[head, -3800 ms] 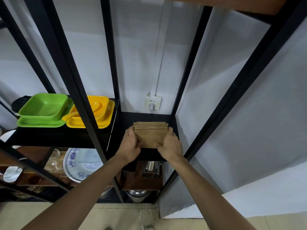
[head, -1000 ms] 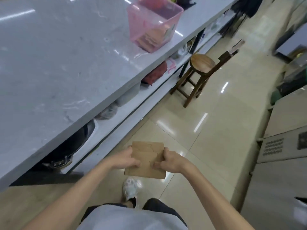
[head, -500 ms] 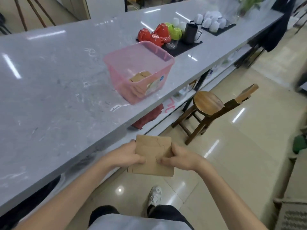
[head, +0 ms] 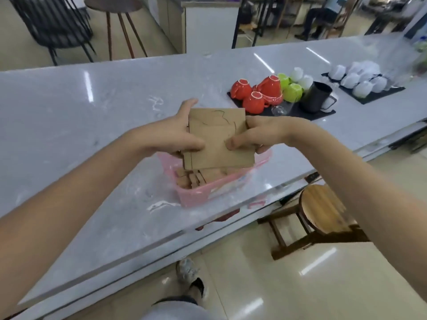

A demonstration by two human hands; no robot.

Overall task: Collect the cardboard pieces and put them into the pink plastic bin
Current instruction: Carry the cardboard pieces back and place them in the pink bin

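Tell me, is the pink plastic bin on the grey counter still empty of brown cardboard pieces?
No. Several cardboard pieces already lie inside the pink plastic bin, below the stack of cardboard held by both hands.

- Both arms stretched forward, bare forearms converging.
- Left hand (head: 178,135) clamped on a flat stack, thumb on top.
- Right hand (head: 256,135) gripping the opposite edge, fingers curled under.

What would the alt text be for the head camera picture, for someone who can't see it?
Two bare hands, left hand and right hand, hold a stack of cardboard pieces over a pink bin on a pale counter; the bin already holds cardboard. Red, green and white cups sit further along, with a wooden stool beside the counter.
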